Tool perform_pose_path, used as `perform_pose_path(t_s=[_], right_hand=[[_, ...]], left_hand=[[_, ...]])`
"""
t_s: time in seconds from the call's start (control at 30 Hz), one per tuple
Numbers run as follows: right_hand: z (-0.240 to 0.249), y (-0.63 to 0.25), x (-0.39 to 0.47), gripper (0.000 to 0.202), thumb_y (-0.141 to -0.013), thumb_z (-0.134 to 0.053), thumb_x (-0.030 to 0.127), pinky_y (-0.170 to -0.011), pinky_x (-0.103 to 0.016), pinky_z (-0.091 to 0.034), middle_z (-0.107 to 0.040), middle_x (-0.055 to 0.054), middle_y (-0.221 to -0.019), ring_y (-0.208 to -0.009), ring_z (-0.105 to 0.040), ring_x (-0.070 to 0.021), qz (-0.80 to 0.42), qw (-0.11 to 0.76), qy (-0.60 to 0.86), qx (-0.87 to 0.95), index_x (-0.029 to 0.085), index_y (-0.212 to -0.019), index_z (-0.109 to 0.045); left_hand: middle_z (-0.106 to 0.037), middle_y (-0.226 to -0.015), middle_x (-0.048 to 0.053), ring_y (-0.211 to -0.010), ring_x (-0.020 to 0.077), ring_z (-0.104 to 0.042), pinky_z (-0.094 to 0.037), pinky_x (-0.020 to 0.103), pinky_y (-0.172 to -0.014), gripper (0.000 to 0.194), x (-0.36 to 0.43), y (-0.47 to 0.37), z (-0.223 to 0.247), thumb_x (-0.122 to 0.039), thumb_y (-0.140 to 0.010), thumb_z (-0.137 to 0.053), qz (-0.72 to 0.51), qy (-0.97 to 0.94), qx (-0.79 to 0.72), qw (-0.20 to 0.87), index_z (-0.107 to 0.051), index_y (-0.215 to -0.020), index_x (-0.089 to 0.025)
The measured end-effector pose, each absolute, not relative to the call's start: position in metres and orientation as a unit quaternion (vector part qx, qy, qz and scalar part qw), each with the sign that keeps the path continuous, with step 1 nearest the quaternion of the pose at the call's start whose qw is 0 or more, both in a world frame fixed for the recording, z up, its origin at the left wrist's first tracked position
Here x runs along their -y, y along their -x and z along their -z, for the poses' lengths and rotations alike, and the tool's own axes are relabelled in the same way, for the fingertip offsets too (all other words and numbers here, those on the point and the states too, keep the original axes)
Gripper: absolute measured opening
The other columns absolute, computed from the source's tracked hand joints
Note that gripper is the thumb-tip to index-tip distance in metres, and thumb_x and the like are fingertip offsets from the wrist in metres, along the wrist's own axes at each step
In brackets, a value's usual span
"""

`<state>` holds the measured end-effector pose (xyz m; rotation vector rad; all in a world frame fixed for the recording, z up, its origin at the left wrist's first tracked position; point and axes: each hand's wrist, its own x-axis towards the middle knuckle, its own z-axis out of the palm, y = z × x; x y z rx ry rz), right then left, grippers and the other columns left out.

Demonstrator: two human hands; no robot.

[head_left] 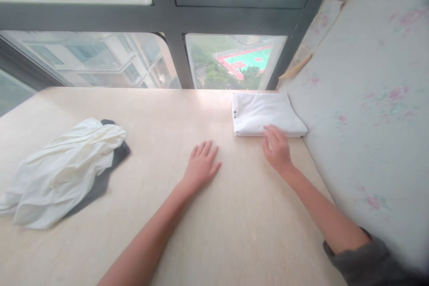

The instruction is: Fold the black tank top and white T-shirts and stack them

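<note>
A folded white cloth [264,111] lies flat at the back right of the pale wooden surface [214,232], against the wall. My right hand [277,148] is at its front edge, fingertips over the cloth and fingers slightly apart, holding nothing. My left hand [202,164] lies palm down on the wood in the middle, fingers spread, with nothing in it. On the left side a crumpled cream-white cloth [67,170] rests partly over a dark grey cloth [97,192].
Along the back edge stands a dark grey window frame [170,18], with buildings and a sports court outside. A wall with flowered paper [375,120] borders the right side; its paper peels near the window.
</note>
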<state>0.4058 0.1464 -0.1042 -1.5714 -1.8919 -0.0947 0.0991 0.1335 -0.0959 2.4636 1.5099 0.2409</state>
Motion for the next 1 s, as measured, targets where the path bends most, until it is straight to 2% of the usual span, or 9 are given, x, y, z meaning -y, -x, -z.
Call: perform_pose_path(t_s=[0.1, 0.17, 0.27, 0.37, 0.43, 0.53, 0.6, 0.77, 1.0], right_hand=[[0.125, -0.374, -0.088, 0.035, -0.091, -0.044, 0.021, -0.113, -0.048, -0.043, -0.063, -0.008, -0.133, -0.13, -0.053, -0.0251, -0.045, 0.338, 0.556, 0.758, 0.025, -0.118, -0.067], [0.133, -0.364, -0.068, 0.036, -0.09, -0.045, 0.022, -0.109, -0.05, -0.047, -0.063, -0.008, -0.133, -0.125, -0.058, -0.0259, -0.079, 0.345, 0.584, 0.731, 0.026, -0.119, -0.067], [0.136, -0.36, -0.06, 0.036, -0.089, -0.043, 0.022, -0.107, -0.052, -0.049, -0.065, -0.008, -0.129, -0.12, -0.061, -0.0269, -0.094, 0.363, 0.629, 0.681, 0.027, -0.114, -0.069], [0.135, -0.361, -0.064, 0.035, -0.089, -0.043, 0.023, -0.107, -0.052, -0.049, -0.067, -0.009, -0.126, -0.118, -0.062, -0.0272, -0.085, 0.37, 0.634, 0.674, 0.026, -0.108, -0.072], [0.135, -0.361, -0.066, 0.033, -0.089, -0.043, 0.024, -0.107, -0.052, -0.05, -0.068, -0.009, -0.124, -0.118, -0.063, -0.0274, -0.08, 0.371, 0.632, 0.675, 0.025, -0.105, -0.072], [0.134, -0.362, -0.067, 0.031, -0.088, -0.045, 0.025, -0.106, -0.053, -0.05, -0.069, -0.008, -0.122, -0.116, -0.064, -0.0273, -0.087, 0.377, 0.631, 0.672, 0.027, -0.099, -0.073], [0.134, -0.363, -0.067, 0.029, -0.087, -0.045, 0.025, -0.105, -0.053, -0.051, -0.07, -0.008, -0.12, -0.115, -0.064, -0.0273, -0.096, 0.382, 0.63, 0.669, 0.028, -0.096, -0.073], [0.132, -0.364, -0.067, 0.027, -0.087, -0.045, 0.026, -0.104, -0.051, -0.051, -0.071, -0.008, -0.117, -0.113, -0.066, -0.027, -0.099, 0.386, 0.629, 0.668, 0.027, -0.091, -0.072], [0.135, -0.367, -0.069, 0.025, -0.085, -0.046, 0.026, -0.101, -0.051, -0.052, -0.071, -0.008, -0.117, -0.113, -0.066, -0.0277, -0.095, 0.39, 0.622, 0.672, 0.027, -0.089, -0.071]], left_hand=[[-0.032, -0.162, 0.012, -0.151, 0.0271, -0.025, -0.023, 0.047, -0.123, 0.056, -0.092, -0.036, 0.094, -0.042, -0.098, -0.039, -0.059, -0.85, -0.512, 0.11, -0.045, -0.148, -0.02], [-0.038, -0.159, 0.01, -0.149, 0.0274, -0.032, -0.028, 0.049, -0.121, 0.053, -0.073, 0.005, 0.088, -0.041, -0.096, -0.04, -0.048, -0.844, -0.524, 0.104, -0.049, -0.145, -0.023], [-0.05, -0.15, 0.013, -0.14, 0.0359, -0.044, -0.034, 0.06, -0.113, 0.05, -0.063, 0.068, 0.071, -0.037, -0.089, -0.047, -0.069, -0.777, -0.626, 0.029, -0.058, -0.136, -0.026], [-0.042, -0.156, 0.015, -0.143, 0.0427, -0.036, -0.034, 0.066, -0.109, 0.059, -0.065, 0.136, 0.047, -0.039, -0.083, -0.052, -0.127, -0.662, -0.731, -0.106, -0.05, -0.141, -0.025], [-0.034, -0.16, 0.016, -0.144, 0.0411, -0.034, -0.044, 0.058, -0.102, 0.073, -0.071, 0.18, 0.035, -0.053, -0.083, -0.054, -0.157, -0.557, -0.801, -0.15, -0.039, -0.148, -0.024], [-0.045, -0.151, 0.019, -0.137, 0.0369, -0.043, -0.05, 0.046, -0.095, 0.092, -0.083, 0.227, 0.033, -0.067, -0.078, -0.054, -0.119, -0.5, -0.85, -0.111, -0.032, -0.151, -0.016], [-0.051, -0.145, 0.023, -0.131, 0.0368, -0.05, -0.049, 0.044, -0.097, 0.095, -0.09, 0.24, 0.039, -0.069, -0.077, -0.053, -0.068, -0.516, -0.85, -0.078, -0.034, -0.15, -0.011], [-0.056, -0.137, 0.021, -0.125, 0.0357, -0.055, -0.046, 0.044, -0.099, 0.075, -0.08, 0.226, 0.056, -0.063, -0.087, -0.042, -0.042, -0.529, -0.843, -0.087, -0.046, -0.145, -0.016], [-0.067, -0.115, 0.001, -0.102, 0.0265, -0.062, -0.048, 0.033, -0.078, 0.039, -0.041, 0.195, 0.037, -0.053, -0.091, -0.038, -0.103, -0.538, -0.828, -0.122, -0.06, -0.118, -0.036]])
